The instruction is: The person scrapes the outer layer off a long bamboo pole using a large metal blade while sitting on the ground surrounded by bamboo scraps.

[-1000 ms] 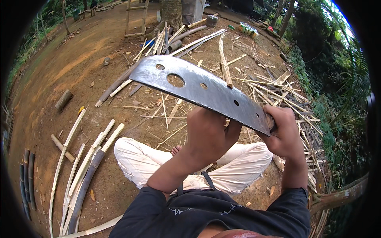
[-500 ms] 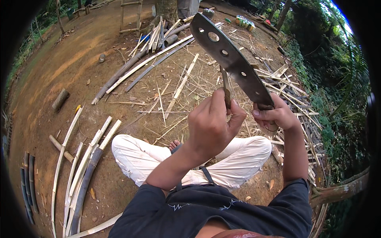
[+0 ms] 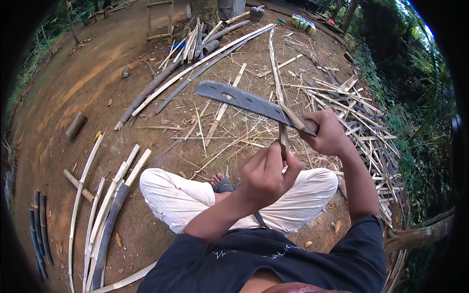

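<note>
My right hand (image 3: 326, 131) is closed round the handle of a machete, whose dark, broad blade (image 3: 239, 99) has several holes and points to the left. My left hand (image 3: 267, 175) pinches the lower end of a long, thin bamboo strip (image 3: 276, 68) just below the blade. The strip stretches away from me, and the blade crosses it close to the handle. A pale part of the strip lies over the blade there; how deep the edge sits in it I cannot tell. Both hands are in front of my crossed legs (image 3: 181, 195).
Split bamboo lengths (image 3: 105, 210) lie at my left, beside dark bamboo pieces (image 3: 40, 224). A heap of bamboo strips (image 3: 361, 117) spreads along my right. Further off, a bundle of split bamboo (image 3: 193, 44) rests by a tree trunk (image 3: 204, 12). Shavings litter the ground ahead.
The machete has swung down from its raised, upright slant to a flatter one pointing left, and now meets the bamboo strip. My right hand has risen slightly; my left hand has shifted a little right and down.
</note>
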Available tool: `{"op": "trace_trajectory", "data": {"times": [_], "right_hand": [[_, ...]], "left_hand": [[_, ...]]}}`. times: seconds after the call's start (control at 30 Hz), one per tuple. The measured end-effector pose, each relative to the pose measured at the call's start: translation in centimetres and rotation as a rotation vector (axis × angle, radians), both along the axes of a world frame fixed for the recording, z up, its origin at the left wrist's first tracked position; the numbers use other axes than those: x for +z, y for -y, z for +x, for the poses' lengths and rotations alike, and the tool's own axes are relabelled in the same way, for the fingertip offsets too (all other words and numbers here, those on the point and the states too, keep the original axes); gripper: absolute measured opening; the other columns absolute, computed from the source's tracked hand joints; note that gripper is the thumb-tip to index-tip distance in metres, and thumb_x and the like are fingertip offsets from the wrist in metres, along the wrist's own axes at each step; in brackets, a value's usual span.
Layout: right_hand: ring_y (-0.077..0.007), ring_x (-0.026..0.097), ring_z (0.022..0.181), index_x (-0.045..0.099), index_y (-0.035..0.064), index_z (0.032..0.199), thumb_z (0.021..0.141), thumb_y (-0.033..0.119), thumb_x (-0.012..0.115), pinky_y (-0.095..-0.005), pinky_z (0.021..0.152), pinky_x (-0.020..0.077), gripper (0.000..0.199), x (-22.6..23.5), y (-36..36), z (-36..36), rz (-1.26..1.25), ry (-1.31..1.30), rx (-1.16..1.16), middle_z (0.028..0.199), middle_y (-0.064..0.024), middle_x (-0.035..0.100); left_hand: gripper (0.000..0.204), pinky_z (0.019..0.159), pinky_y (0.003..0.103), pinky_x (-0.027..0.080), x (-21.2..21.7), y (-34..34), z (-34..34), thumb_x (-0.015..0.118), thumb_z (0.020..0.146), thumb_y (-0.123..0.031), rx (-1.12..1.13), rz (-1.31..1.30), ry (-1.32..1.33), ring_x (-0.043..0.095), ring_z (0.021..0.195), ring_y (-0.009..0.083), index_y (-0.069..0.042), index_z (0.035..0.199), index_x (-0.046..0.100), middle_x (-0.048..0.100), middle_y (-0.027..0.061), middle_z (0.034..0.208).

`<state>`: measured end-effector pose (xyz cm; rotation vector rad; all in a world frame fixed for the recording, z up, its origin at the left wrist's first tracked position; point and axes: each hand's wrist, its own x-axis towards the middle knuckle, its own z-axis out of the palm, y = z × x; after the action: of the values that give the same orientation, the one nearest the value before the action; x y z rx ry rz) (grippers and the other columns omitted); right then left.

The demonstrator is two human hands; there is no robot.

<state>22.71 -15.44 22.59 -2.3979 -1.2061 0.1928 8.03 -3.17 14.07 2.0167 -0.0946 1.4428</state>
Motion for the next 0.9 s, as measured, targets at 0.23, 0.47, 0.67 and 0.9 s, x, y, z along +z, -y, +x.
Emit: {"op": "trace_trajectory", "data": {"times": [0.23, 0.47, 0.67, 0.9], "right_hand": [[-0.036, 0.057, 0.054, 0.066, -0.0012, 0.078, 0.071, 0.012, 0.076, -0.0404, 0.056, 0.045, 0.018, -4.2, -1.4, -0.2, 0.126, 0.114, 0.061, 0.06, -0.018, 0.058], [-0.0404, 0.067, 0.072, 0.063, 0.0027, 0.087, 0.066, 0.015, 0.072, -0.0482, 0.066, 0.0526, 0.026, -7.4, -1.8, -1.0, -0.077, 0.205, 0.088, 0.071, -0.019, 0.066], [-0.0368, 0.064, 0.071, 0.055, 0.0038, 0.099, 0.068, 0.007, 0.071, -0.0453, 0.062, 0.0494, 0.035, -9.9, -0.9, -2.6, -0.049, 0.343, 0.191, 0.079, -0.0132, 0.061], [-0.0372, 0.062, 0.065, 0.054, 0.0045, 0.084, 0.061, 0.001, 0.068, -0.0453, 0.058, 0.0483, 0.027, -9.5, -0.4, -3.6, -0.002, 0.282, 0.225, 0.072, -0.0139, 0.06]], "left_hand": [[0.018, 0.044, 0.034, 0.046, -1.7, -1.1, 0.5, 0.069, 0.083, -0.01, -0.01, -0.295, -0.153, 0.058, 0.047, 0.0211, -0.001, 0.082, 0.054, 0.056, 0.0087, 0.058], [0.034, 0.048, 0.029, 0.049, -5.2, -1.0, -0.9, 0.051, 0.104, -0.021, -0.301, -0.793, -0.522, 0.064, 0.054, 0.0134, 0.006, 0.087, 0.062, 0.065, 0.0095, 0.065], [0.035, 0.043, 0.029, 0.045, -6.3, -1.2, -2.0, 0.052, 0.103, -0.02, -0.392, -0.966, -0.7, 0.057, 0.044, 0.0116, 0.003, 0.077, 0.059, 0.06, 0.0059, 0.056], [0.017, 0.062, 0.044, 0.048, -6.6, -0.9, -1.8, 0.065, 0.089, -0.012, -0.318, -0.659, -0.549, 0.063, 0.066, 0.0374, 0.003, 0.096, 0.063, 0.063, 0.0208, 0.074]]}}
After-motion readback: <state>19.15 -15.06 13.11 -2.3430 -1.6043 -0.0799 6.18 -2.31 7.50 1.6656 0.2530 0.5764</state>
